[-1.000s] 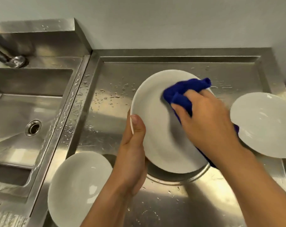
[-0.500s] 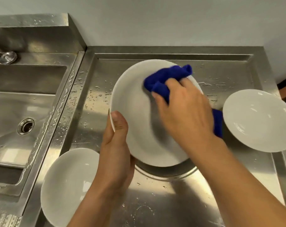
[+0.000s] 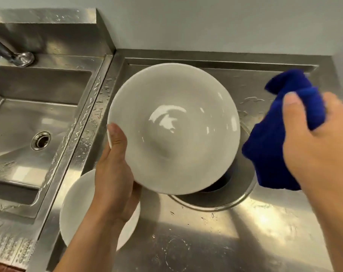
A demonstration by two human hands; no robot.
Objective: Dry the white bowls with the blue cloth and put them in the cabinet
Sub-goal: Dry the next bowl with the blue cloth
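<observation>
Head view: nearest you, your left hand (image 3: 115, 173) clamps the held bowl's (image 3: 174, 128) left rim, thumb inside, tilting it above the counter (image 3: 215, 238), with a second bowl (image 3: 74, 209) under your wrist. Your right hand (image 3: 319, 146) grips the blue cloth (image 3: 272, 152) bunched, just right of that rim, apart from it. Cabinet not visible.

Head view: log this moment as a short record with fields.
left hand: grips the held bowl by its left rim, thumb inside
held bowl: tilted, inside facing the camera, cloth not on it
right hand: holds the blue cloth, off to the bowl's right
second bowl: on the steel counter, partly under the left arm
sink: left, no dishes visible
</observation>
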